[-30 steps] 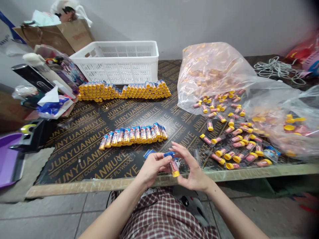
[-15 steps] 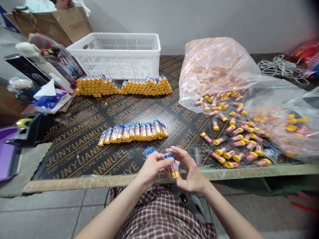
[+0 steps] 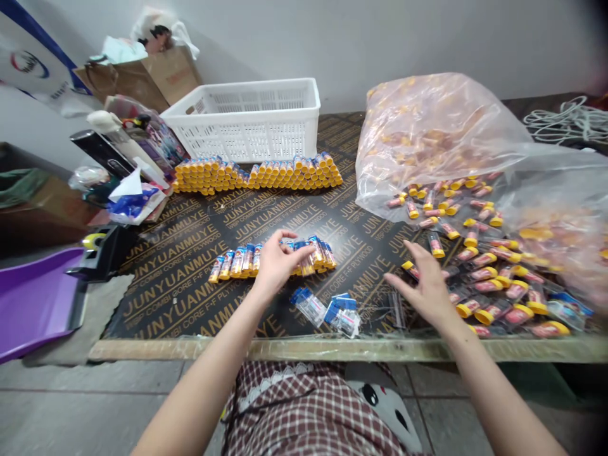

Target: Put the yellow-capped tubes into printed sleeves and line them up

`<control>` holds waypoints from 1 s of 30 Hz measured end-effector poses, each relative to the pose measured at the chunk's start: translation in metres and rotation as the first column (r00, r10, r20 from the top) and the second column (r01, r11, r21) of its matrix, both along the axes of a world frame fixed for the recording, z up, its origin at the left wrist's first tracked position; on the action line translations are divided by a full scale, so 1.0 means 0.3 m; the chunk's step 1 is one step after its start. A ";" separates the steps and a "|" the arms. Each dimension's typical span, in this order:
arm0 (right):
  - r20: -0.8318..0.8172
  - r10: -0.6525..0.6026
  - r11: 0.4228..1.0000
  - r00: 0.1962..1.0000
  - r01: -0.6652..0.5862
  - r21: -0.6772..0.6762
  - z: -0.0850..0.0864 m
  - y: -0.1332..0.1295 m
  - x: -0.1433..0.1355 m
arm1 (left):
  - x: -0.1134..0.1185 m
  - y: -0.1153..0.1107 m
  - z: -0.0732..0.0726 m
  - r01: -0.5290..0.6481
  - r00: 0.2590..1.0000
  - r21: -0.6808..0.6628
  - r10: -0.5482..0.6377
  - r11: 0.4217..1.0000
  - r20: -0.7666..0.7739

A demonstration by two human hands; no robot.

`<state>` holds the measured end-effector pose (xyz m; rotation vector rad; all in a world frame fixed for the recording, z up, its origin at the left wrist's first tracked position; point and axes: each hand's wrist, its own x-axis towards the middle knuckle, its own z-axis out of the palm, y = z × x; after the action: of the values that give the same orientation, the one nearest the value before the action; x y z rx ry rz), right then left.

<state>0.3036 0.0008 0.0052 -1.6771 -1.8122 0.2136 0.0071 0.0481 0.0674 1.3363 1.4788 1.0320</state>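
Note:
My left hand (image 3: pixel 275 263) is over the middle of a row of blue-labelled tubes with yellow caps (image 3: pixel 239 261); its thumb and index finger are apart, with tubes showing between them. The hand hides part of the row. My right hand (image 3: pixel 425 285) is spread, palm down, beside the left edge of a loose pile of pink tubes with yellow caps (image 3: pixel 484 286). Between the hands, near the table's front edge, lie two small stacks of blue-and-clear labels, one on the left (image 3: pixel 308 306) and one on the right (image 3: pixel 342 315).
A white basket (image 3: pixel 256 130) stands at the back, with stacked yellow-ended tubes (image 3: pixel 280 175) before it. A clear plastic bag of tubes (image 3: pixel 437 126) lies at the back right. Bottles (image 3: pixel 102 152), a tissue pack (image 3: pixel 135 201) and a purple dustpan (image 3: pixel 38 304) are on the left.
My left hand has moved forward and left to the row, from holding a tube near the table edge. My right hand has moved right, to the loose pile. The view has shifted left.

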 end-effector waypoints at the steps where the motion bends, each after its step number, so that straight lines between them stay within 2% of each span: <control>1: 0.116 -0.128 0.991 0.985 0.131 -0.022 -0.029 0.029 0.060 | -0.012 0.043 0.001 0.001 0.991 0.051 0.006 0.999 -0.130; 2: 0.220 -0.189 0.976 0.957 0.208 -0.068 -0.057 0.052 0.111 | -0.018 0.081 -0.002 0.015 0.967 0.086 0.007 0.996 -0.254; 4: 0.370 -0.201 0.960 0.907 0.258 -0.111 -0.098 0.070 0.178 | -0.014 0.132 -0.010 0.059 0.893 0.108 -0.004 0.992 -0.450; 6: 0.433 -0.141 0.966 0.890 0.219 -0.135 -0.117 0.057 0.192 | 0.001 0.154 -0.014 0.105 0.825 0.093 -0.035 0.990 -0.563; 9: 0.418 -0.037 0.981 0.908 0.113 -0.158 -0.114 0.010 0.151 | 0.017 0.135 0.005 0.124 0.773 0.112 -0.026 0.986 -0.634; 12: 0.363 0.035 0.985 0.931 0.031 -0.173 -0.101 -0.028 0.106 | 0.005 0.064 0.029 0.064 0.777 0.230 0.096 0.971 -0.622; 14: 0.310 0.025 0.989 0.950 0.022 -0.147 -0.093 -0.040 0.090 | -0.015 -0.004 0.015 0.052 0.799 0.231 0.098 0.971 -0.593; 16: 0.221 -0.019 0.994 0.975 0.042 -0.099 -0.082 -0.047 0.079 | -0.038 -0.077 -0.034 0.090 0.802 0.106 -0.009 0.990 -0.597; 18: 0.083 -0.069 0.994 0.994 0.075 -0.079 -0.063 -0.052 0.062 | -0.058 -0.136 -0.105 0.105 0.773 -0.058 -0.118 0.993 -0.623; 20: -0.069 -0.098 0.991 0.993 0.091 -0.100 -0.036 -0.057 0.034 | -0.070 -0.173 -0.171 0.082 0.746 -0.125 -0.144 0.989 -0.650; 23: -0.210 -0.091 0.988 0.974 0.063 -0.139 0.005 -0.065 -0.017 | -0.077 -0.187 -0.223 0.051 0.744 -0.125 -0.121 0.991 -0.657; 27: -0.301 -0.052 0.982 0.952 -0.006 -0.189 0.031 -0.075 -0.077 | -0.081 -0.180 -0.223 0.036 0.790 -0.122 -0.103 0.992 -0.605; 30: -0.381 -0.037 0.982 0.924 -0.037 -0.184 0.032 -0.089 -0.110 | -0.084 -0.181 -0.220 0.048 0.865 -0.083 -0.083 0.995 -0.494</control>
<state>0.2706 -0.0260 0.0149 -1.6234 -1.5328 0.6846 -0.0180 -0.0061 0.0013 1.6732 1.8078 0.6034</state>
